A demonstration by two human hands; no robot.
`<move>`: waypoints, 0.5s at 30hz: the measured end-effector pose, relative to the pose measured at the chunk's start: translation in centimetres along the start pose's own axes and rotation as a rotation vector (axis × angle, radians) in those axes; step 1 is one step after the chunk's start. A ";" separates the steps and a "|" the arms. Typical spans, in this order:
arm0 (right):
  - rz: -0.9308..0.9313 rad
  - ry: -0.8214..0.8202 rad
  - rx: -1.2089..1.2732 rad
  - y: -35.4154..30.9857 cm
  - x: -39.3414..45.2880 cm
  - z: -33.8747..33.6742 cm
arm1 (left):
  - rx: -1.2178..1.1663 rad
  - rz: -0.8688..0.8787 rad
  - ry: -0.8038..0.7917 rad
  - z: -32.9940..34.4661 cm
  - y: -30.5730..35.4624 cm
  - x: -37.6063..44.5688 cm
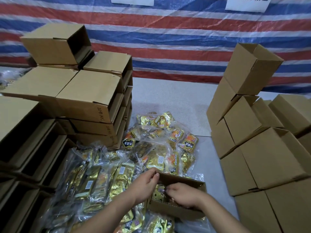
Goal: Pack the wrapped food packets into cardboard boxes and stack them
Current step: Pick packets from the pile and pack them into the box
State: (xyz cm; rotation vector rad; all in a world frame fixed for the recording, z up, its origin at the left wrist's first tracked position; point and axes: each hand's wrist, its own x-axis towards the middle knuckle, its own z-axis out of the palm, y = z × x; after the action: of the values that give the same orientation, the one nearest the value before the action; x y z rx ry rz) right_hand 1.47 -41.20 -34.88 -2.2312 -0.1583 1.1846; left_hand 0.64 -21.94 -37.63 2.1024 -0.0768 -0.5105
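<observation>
A small open cardboard box (175,210) sits low in the middle of the head view, on top of a heap of gold foil food packets in clear bags (151,148). My left hand (144,185) grips the box's far left corner, fingers curled over the rim. My right hand (181,193) reaches down inside the box, fingers bent over a gold packet (159,193) that lies in it. Whether the right hand actually holds the packet is hidden.
Empty open boxes lie on their sides in stacks at the left (87,98). Closed boxes are stacked at the right (252,148). A grey table surface (168,101) shows between them. A striped tarp (168,39) hangs behind.
</observation>
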 end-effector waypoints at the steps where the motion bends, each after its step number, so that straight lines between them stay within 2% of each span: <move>1: -0.035 0.056 0.050 0.1 -0.7 -0.4 | 0.000 0.003 -0.006 -0.1 0.0 0.0; 3: -0.125 0.258 0.209 0.2 -2.2 -0.9 | 0.023 0.023 -0.016 -0.2 -0.1 0.0; 5: -0.255 0.554 0.287 0.3 -3.2 -1.6 | 0.042 0.045 -0.018 -0.3 0.0 0.0; 7: -0.307 0.726 0.053 0.6 -3.7 -2.2 | 0.057 0.052 -0.011 -0.3 0.0 0.0; 8: -0.286 0.716 -0.148 0.8 -3.6 -2.5 | 0.063 0.048 -0.011 -0.3 0.0 0.0; 10: -0.212 0.572 -0.423 1.4 -2.7 -2.5 | 0.068 0.040 -0.018 -0.3 0.0 0.0; 13: -0.142 0.499 -0.517 1.7 -1.5 -1.5 | -0.004 0.000 0.032 -0.5 0.0 -0.1; 15: -0.140 0.542 -0.546 2.1 -0.9 -1.2 | 0.037 -0.071 0.185 -1.2 -0.7 0.0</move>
State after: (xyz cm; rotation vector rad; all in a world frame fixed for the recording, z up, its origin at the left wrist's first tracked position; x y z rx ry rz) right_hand 1.55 -43.76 -34.87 -2.8703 -0.4493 0.4565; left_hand 1.03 -20.56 -37.62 2.1848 0.0961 -0.3573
